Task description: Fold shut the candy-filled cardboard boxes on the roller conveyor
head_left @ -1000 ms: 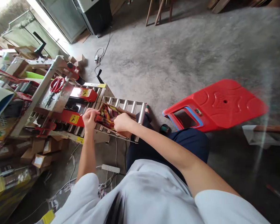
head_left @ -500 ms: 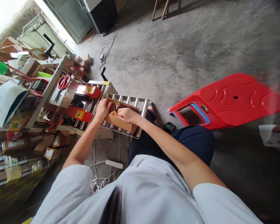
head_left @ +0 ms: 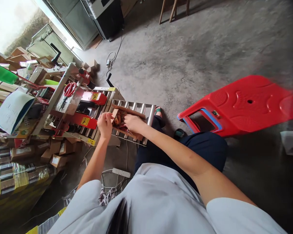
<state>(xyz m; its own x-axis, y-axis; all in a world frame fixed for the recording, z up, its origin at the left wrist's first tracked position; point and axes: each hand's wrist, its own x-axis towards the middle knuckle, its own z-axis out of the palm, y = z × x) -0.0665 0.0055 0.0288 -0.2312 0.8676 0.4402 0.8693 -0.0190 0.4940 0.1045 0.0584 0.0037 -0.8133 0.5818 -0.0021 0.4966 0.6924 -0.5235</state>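
Directly under right hand (head_left: 133, 123): open cardboard box (head_left: 129, 110).

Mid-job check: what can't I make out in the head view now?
Head view, all:
- Whatever the bare right hand may grip: hidden behind the hand.
- Floor of the open brown cardboard box: covered by small reddish-orange packets.
- Packet print: too small.
- Red plastic stool's far end: cut by right edge.
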